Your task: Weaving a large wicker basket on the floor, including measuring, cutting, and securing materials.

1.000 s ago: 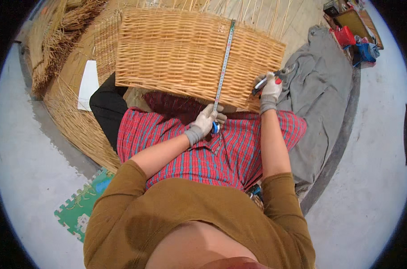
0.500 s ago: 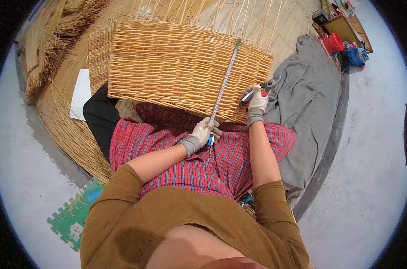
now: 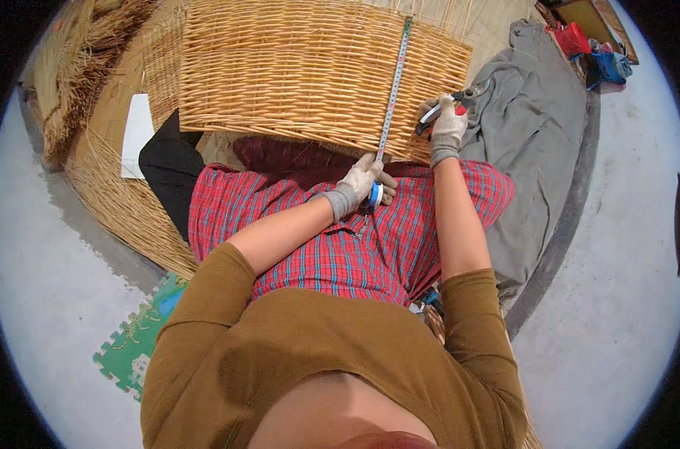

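Note:
A woven wicker panel (image 3: 295, 75) lies in front of my knees, loose rods sticking out past its far edge. My left hand (image 3: 364, 182), in a pale work glove, is closed around a blue and white tape measure (image 3: 374, 194) at the panel's near edge. The tape's blade (image 3: 394, 90) runs out across the weave to the far side. In my gloved right hand (image 3: 446, 127) is a pair of pruning shears (image 3: 459, 103) with red and black parts. That hand rests by the panel's right end, its fingers wrapped round the shears.
A grey cloth (image 3: 527, 127) spreads to the right. Bundles of thin rods (image 3: 85, 67) lie at the far left, with more rods (image 3: 123, 209) below them. A white sheet (image 3: 135, 138) is beside my left knee. A red container (image 3: 572, 39) stands at the far right.
The view has shifted, so the panel and both hands sit higher and slightly right in the picture. Both hands keep their hold, and the tape still lies across the panel.

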A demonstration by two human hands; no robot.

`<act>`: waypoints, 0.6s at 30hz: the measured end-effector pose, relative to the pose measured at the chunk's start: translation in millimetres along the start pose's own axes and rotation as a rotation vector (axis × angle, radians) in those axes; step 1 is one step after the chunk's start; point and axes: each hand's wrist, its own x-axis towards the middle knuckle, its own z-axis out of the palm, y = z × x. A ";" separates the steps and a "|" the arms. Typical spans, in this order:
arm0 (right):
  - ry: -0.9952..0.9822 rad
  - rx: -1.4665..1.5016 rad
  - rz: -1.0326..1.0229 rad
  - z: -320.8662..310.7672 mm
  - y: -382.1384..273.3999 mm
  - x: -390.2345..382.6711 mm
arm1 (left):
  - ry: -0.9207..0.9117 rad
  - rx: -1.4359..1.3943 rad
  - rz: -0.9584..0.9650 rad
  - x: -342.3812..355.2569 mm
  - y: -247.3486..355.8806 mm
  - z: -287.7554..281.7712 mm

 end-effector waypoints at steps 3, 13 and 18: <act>0.007 0.015 0.017 2.1 -2.3 -1.7 | -0.035 -0.014 -0.002 -0.6 -1.7 -3.7; 0.170 -0.043 -0.069 6.9 -0.7 -31.8 | -0.175 0.107 -0.025 -12.8 -10.1 -18.7; 0.330 0.081 0.019 -1.4 14.3 -65.7 | -0.185 0.257 -0.091 -30.0 10.8 -27.4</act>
